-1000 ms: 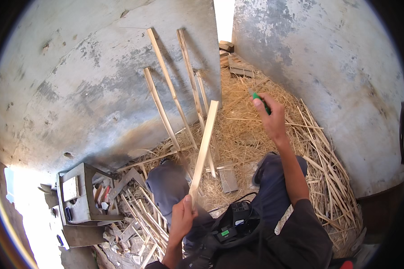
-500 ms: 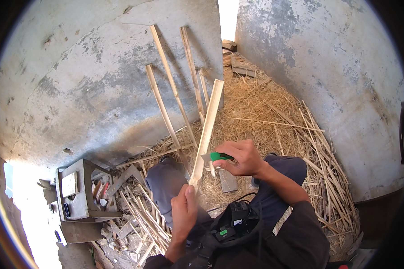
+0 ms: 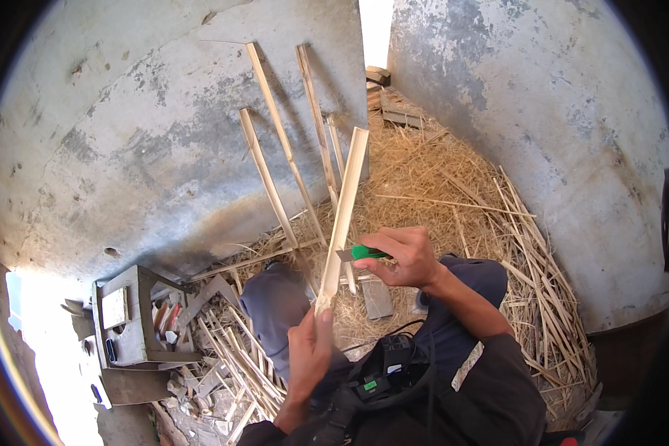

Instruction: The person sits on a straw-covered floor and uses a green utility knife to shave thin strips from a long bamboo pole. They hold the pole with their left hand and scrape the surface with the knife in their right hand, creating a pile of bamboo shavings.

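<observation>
A long, pale split bamboo strip (image 3: 341,215) stands slanted in front of me, its hollow inner side showing. My left hand (image 3: 309,351) is closed round its lower end, thumb along the strip. In my right hand (image 3: 406,256) is a utility knife (image 3: 367,253) with a green handle, gripped between thumb and fingers. The knife's bare blade points left and meets the strip's right edge at about mid-length. Whether the blade is biting into the bamboo I cannot tell.
Several bamboo strips (image 3: 266,178) lean on the grey wall (image 3: 149,149). Straw-like shavings (image 3: 416,175) cover the floor ahead. Thin slats lie heaped at the right (image 3: 546,297) and the lower left (image 3: 234,357). A worn wooden stool (image 3: 145,357) stands at the left.
My right hand and the knife have risen slightly along the strip. My left hand has shifted a little to the right with the strip's lower end.
</observation>
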Available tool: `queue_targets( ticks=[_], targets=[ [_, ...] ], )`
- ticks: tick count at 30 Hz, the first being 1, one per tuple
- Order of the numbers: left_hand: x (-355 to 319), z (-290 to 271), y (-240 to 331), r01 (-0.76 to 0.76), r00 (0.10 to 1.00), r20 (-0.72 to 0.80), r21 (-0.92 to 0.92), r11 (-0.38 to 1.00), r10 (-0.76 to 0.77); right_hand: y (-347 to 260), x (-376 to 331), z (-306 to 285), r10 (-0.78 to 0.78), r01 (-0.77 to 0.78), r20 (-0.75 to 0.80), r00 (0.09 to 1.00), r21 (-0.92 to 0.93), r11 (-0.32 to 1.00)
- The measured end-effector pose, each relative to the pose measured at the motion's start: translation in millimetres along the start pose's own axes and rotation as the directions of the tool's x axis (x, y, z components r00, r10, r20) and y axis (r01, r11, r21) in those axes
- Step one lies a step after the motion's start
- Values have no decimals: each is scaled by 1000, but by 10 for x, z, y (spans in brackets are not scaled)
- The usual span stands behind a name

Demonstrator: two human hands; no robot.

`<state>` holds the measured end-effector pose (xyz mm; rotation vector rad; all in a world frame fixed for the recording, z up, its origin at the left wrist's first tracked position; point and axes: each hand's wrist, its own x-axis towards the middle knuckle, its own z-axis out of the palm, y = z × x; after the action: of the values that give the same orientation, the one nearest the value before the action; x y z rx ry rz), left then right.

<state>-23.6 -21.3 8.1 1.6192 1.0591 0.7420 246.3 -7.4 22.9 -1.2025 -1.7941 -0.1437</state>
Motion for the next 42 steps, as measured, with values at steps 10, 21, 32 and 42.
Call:
queue_targets(
  ticks=[10,21,32,42],
  targets=[
    [-58,-40,1,48,999,23,-22,999,-47,39,4,9,-31,30,-19,999,-50,998],
    [-48,-89,-25,92,994,65,-47,995,-89,134,-6,40,27,-32,-92,995,-56,998],
    [-414,-135,-324,161,958,240,-8,987,-154,1090,115,-793,551,-620,-439,709,-18,784],
    [-130,-214,-230,207,959,241,-248,946,-147,654,-39,-283,482,-457,-76,873,222,861]
  ],
)
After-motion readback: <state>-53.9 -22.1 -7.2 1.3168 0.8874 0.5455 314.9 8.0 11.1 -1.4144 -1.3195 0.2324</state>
